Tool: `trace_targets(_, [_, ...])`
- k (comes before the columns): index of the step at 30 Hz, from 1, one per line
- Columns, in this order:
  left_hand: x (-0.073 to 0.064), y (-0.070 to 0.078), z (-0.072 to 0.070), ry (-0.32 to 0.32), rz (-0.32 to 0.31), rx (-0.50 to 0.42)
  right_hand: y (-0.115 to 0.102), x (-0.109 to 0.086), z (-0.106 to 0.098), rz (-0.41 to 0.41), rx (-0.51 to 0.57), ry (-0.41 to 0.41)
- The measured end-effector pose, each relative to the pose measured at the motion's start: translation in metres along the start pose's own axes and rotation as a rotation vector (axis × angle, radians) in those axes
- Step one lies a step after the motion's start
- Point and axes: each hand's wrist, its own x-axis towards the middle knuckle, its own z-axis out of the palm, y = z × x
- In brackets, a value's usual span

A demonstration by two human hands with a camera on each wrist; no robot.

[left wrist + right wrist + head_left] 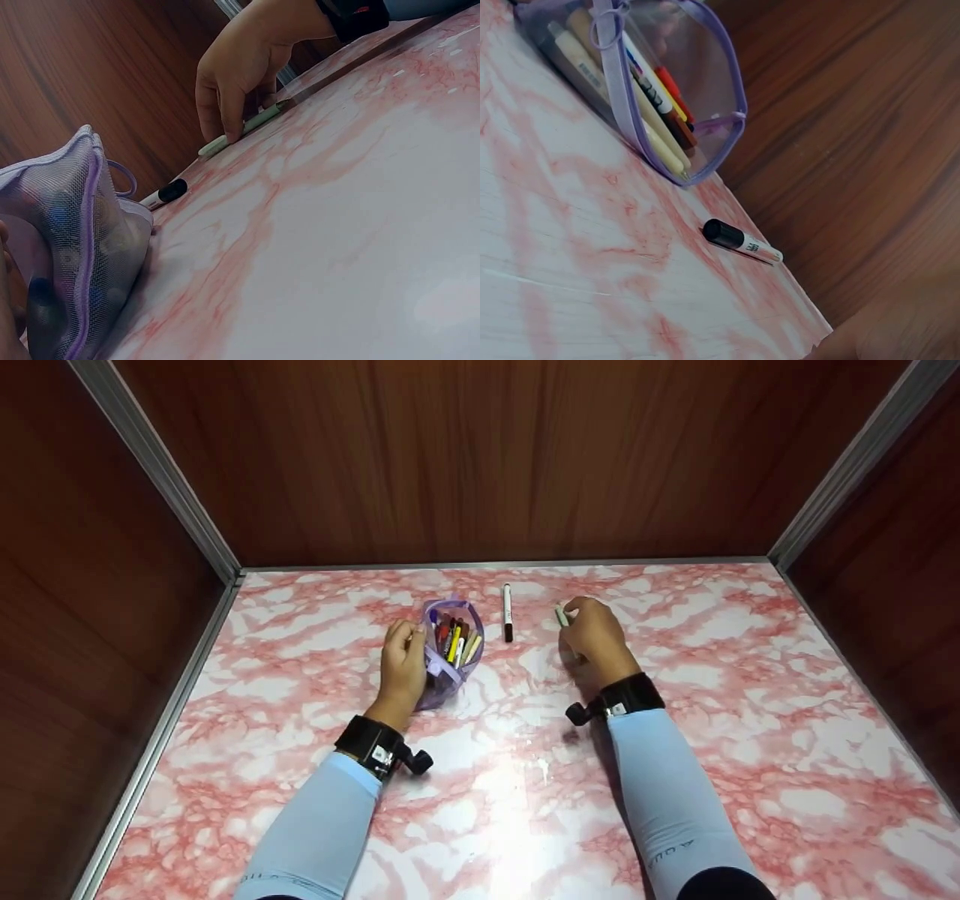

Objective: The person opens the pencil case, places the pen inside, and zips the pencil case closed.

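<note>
My left hand (403, 660) grips the left side of a purple mesh pencil case (436, 694), its zipped mouth wide open. Several pens and markers (654, 91) lie inside the case, among them yellow, red, brown and white ones. To the right, my right hand (596, 634) pinches a pale green pen (262, 118) low over the table. Between the case and that hand, a white marker with a black cap (508, 613) lies on the table. In the left wrist view the case hides part of this marker.
The table (525, 795) has a glossy red-and-white marbled top. Dark wood-grain panels (480, 457) stand behind it and on both sides, with grey metal strips (161, 472) at the corners.
</note>
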Motion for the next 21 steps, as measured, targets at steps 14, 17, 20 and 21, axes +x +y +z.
trace_targets(14, [-0.001, 0.003, 0.0, -0.008, -0.02, -0.011, 0.003, 0.003, -0.009, 0.071, 0.159, -0.058])
trace_targets(17, [-0.001, 0.003, 0.0, -0.008, -0.022, -0.03, 0.003, 0.005, -0.011, 0.08, 0.188, -0.034])
trace_targets(20, [-0.001, 0.004, 0.0, -0.009, -0.017, -0.044, 0.002, 0.008, -0.012, 0.066, 0.234, 0.018])
trace_targets(21, [-0.001, 0.003, 0.0, -0.009, -0.015, -0.047, 0.001, 0.009, -0.013, 0.051, 0.248, 0.041])
